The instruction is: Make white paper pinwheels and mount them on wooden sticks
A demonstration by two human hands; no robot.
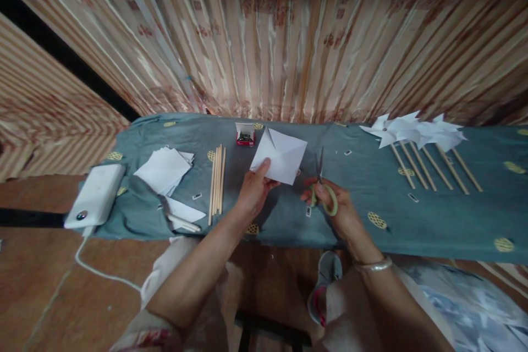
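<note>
Between the thumb and fingers of my left hand [254, 190] is a square sheet of white paper [284, 157], creased and with a slit near its top left corner. My right hand [340, 206] has its fingers through the green handles of a pair of scissors [319, 168]. Their blades point away from me, close together, a little right of the paper and apart from it. Beyond my left hand a small red and white box [246, 135] stands open with small metallic pieces inside.
Several wooden sticks [217, 181] lie left of my left hand. Farther left are a stack of white paper [163, 169], a loose sheet [183, 213] and a white power bank [95, 195] with a cable. White paper pinwheels [412, 131] on sticks lie at the right. A curtain [268, 38] hangs behind the table.
</note>
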